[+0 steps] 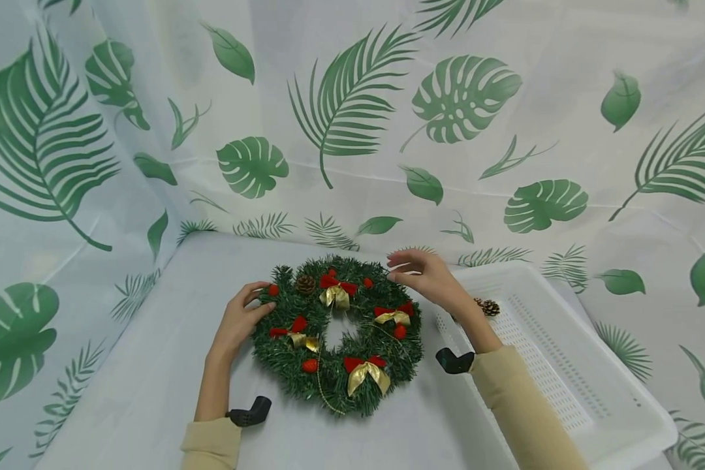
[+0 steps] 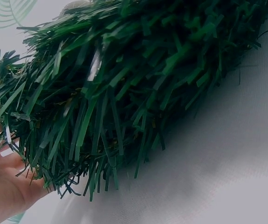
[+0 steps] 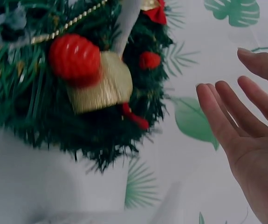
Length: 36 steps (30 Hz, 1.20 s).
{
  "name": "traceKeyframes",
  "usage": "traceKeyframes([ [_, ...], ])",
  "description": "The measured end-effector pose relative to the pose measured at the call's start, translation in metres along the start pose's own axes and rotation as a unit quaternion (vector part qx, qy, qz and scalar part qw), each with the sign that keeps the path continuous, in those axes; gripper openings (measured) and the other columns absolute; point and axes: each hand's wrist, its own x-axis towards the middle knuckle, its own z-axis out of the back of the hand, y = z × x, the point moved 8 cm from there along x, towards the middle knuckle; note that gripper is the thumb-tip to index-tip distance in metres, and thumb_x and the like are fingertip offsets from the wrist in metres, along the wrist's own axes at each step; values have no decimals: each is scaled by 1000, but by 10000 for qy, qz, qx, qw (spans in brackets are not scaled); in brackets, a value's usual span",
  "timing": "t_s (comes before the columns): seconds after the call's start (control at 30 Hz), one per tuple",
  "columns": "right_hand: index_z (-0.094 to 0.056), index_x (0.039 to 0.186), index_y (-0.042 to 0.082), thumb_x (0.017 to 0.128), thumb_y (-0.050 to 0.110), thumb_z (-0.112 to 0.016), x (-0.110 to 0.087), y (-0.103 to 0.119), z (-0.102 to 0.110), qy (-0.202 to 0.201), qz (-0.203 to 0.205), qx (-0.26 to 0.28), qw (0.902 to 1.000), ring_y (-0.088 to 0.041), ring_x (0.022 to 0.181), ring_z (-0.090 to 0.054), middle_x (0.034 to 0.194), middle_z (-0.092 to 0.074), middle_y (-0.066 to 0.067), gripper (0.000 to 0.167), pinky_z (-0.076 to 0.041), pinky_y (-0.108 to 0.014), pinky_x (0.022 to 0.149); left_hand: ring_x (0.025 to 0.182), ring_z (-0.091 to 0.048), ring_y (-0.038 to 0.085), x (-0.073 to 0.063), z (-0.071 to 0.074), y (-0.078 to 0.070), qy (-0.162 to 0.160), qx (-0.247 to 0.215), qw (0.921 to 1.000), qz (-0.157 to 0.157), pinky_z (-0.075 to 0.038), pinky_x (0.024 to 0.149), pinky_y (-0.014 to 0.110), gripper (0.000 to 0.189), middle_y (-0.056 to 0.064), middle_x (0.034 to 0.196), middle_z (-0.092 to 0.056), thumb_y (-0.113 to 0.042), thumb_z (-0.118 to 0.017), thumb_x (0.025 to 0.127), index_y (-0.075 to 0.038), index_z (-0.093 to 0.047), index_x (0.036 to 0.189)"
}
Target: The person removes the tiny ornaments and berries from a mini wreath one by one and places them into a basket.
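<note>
Left hand [image 1: 242, 318]: grip holding Christmas wreath [image 1: 369, 341] by its left edge. Right hand [image 1: 430, 277]: grip wide, beside wreath.

Wreath [image 1: 369, 343], basket [image 1: 564, 365] on white table [image 1: 147, 385]

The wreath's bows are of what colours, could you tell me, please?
Red and gold; the bows show best in the head view.

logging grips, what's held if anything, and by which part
The round green artificial wreath, by its left outer edge, in the left hand; the right hand holds nothing.
</note>
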Motion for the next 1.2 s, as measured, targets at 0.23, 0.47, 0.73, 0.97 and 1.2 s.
traceKeyframes([
  [0.23, -64, 137, 7, 98, 22, -73, 12, 12, -17, 85, 180, -14, 9998, -35, 120, -66, 135, -66, -20, 43, -57, -50, 98, 150, -32, 48, 0, 1, 0, -56, -26, 10000, 27, -34, 116, 66, 56, 19, 167, -28, -25, -68, 101, -18, -47, 152],
  [0.47, -64, 137, 9, 98, 22, -72, 21, 16, -37, 264, 206, 56, 9994, -33, 119, -67, 133, -66, -20, 41, -57, -49, 96, 150, -32, 47, 0, 0, 4, -63, -38, 10000, 66, -35, 116, 66, 57, 19, 167, -29, -25, -68, 101, -18, -47, 153],
  [0.73, -62, 138, 3, 98, 24, -72, 29, 20, -54, 367, 330, -30, 9988, -32, 117, -67, 133, -66, -19, 46, -58, -47, 94, 150, -32, 48, -1, -1, 3, -46, -76, 10000, 32, -34, 116, 66, 56, 19, 166, -30, -24, -68, 101, -18, -47, 153],
  [0.97, -61, 139, 3, 98, 21, -72, 39, 29, -70, 484, 380, -93, 9981, -32, 120, -67, 134, -66, -19, 46, -56, -47, 98, 149, -33, 48, -1, -1, -2, -43, -35, 10000, -69, -35, 115, 66, 54, 18, 166, -30, -24, -67, 102, -18, -47, 152],
  [1.2, -62, 140, 5, 98, 21, -72, 49, 34, -85, 679, 374, -144, 9969, -30, 118, -67, 133, -67, -17, 45, -57, -45, 97, 149, -33, 49, -1, -1, -4, -45, 68, 10000, -39, -36, 115, 66, 54, 19, 166, -30, -24, -67, 102, -17, -47, 152],
])
